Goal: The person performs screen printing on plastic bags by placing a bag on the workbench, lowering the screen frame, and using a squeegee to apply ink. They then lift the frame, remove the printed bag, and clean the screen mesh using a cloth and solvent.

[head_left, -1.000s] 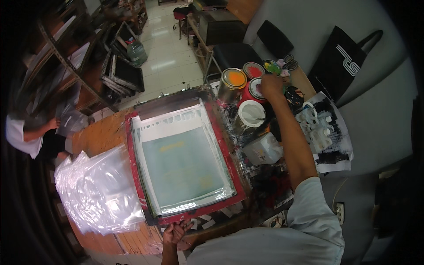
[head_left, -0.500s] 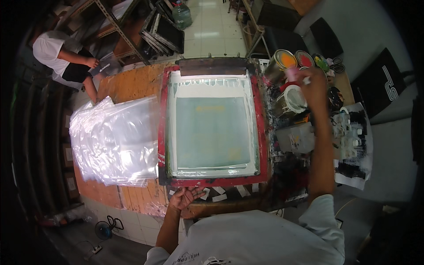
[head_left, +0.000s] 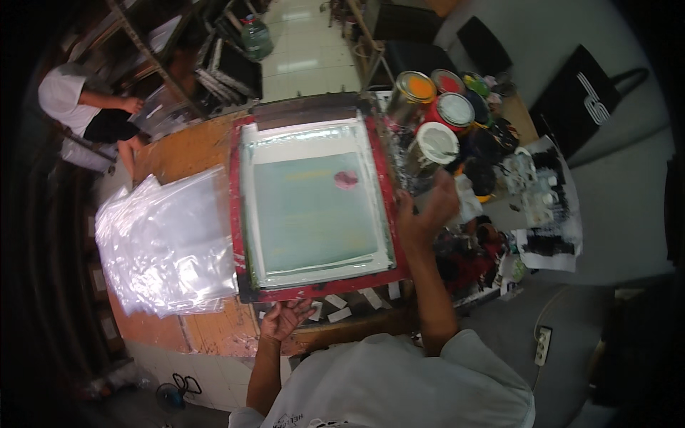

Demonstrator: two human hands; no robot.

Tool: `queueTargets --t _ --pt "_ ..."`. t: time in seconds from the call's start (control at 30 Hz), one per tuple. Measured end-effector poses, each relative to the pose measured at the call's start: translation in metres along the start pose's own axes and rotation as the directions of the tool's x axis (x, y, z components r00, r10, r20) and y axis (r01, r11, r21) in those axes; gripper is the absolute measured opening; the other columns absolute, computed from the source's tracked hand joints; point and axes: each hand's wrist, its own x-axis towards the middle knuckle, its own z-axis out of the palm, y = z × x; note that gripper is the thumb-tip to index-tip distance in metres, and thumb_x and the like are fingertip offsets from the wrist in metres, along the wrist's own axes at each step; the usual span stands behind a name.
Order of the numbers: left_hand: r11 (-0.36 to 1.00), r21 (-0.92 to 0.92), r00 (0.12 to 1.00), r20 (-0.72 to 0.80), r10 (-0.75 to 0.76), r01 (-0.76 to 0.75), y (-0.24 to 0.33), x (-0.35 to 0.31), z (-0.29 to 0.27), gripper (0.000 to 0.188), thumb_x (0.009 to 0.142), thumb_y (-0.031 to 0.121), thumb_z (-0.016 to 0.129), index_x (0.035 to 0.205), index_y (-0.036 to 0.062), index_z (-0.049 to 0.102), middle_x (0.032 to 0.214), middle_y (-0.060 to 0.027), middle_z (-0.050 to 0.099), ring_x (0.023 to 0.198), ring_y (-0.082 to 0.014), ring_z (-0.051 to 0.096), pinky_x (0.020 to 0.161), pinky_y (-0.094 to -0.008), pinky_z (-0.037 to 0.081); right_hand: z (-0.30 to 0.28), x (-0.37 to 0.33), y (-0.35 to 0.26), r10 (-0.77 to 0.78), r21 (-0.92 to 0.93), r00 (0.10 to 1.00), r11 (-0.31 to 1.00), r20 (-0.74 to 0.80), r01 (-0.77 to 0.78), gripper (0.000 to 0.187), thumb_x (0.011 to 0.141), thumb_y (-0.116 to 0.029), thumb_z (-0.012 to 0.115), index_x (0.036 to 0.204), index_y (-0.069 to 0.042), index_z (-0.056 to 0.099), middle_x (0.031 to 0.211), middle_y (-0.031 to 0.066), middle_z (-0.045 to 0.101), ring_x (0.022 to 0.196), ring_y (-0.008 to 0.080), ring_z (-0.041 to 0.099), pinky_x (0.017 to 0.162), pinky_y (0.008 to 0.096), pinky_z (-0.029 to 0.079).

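A screen-printing frame with red edges and pale green mesh lies on the table before me. My left hand is palm up at its front edge, fingers spread and holding nothing I can see. On the upper right of the mesh sits a small crumpled pink cloth. My right hand is just beyond the frame's right side, over the crowded ink area. Its thumb stands apart from the other fingers, but motion blurs them, so a grip cannot be made out. A white tub of pale ink stands just past this hand.
Clear plastic sheets are piled left of the frame. Ink cans, among them an orange one and a red one, crowd the back right. Stained paper lies far right. Another person bends at the far left.
The pink cloth has gone from my right hand onto the mesh. That hand has come back toward me from the cans. My left hand stays at the frame's front edge; the view has shifted.
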Motion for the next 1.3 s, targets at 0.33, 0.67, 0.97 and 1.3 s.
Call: queueTargets --t 0.33,0.67,0.97,1.3 --pt "0.998 0.005 0.998 -0.006 -0.069 0.069 0.013 0.004 0.013 0.05 0.098 0.044 0.063 0.135 0.0102 0.062 0.146 -0.0073 0.058 0.146 -0.0384 0.039 0.122 -0.0634 0.023 -0.018 -0.047 0.094 0.535 0.163 0.844 0.837 -0.043 -0.522 0.105 0.075 -0.022 0.092 0.155 0.002 0.029 0.148 0.0285 0.044 0.137 0.0422 0.045 0.113 0.0486 0.037" --pt "0.999 0.047 1.0 0.013 -0.028 0.027 0.009 0.003 0.012 0.04 0.099 0.042 0.061 0.132 0.0186 0.064 0.149 -0.0106 0.055 0.146 -0.0412 0.039 0.12 -0.0668 0.026 -0.03 0.023 0.061 0.103 -0.095 0.843 0.994 0.528 -0.062 0.097 0.078 -0.04 0.084 0.149 0.008 0.039 0.124 0.0318 0.061 0.112 0.0486 0.062 0.095 0.0495 0.051" --pt "0.999 -0.034 0.997 0.063 0.032 -0.03 0.004 0.003 0.013 0.046 0.105 0.041 0.053 0.137 0.0088 0.057 0.145 -0.0124 0.056 0.142 -0.0426 0.044 0.117 -0.0637 0.033 0.039 0.114 0.013 0.131 -0.319 0.516 0.901 0.847 0.294 0.095 0.065 -0.049 0.084 0.138 0.003 0.054 0.115 0.0243 0.071 0.11 0.037 0.069 0.092 0.0465 0.054" --pt "0.998 -0.051 0.992 0.117 0.044 -0.039 0.002 0.002 0.003 0.042 0.106 0.035 0.053 0.143 0.0161 0.051 0.151 -0.016 0.05 0.145 -0.0463 0.039 0.118 -0.0629 0.033 0.141 0.148 -0.079 -0.113 -0.087 0.309 0.82 0.944 0.565 0.078 0.062 -0.048 0.086 0.123 -0.004 0.068 0.121 0.0197 0.071 0.115 0.0335 0.068 0.096 0.0426 0.054"
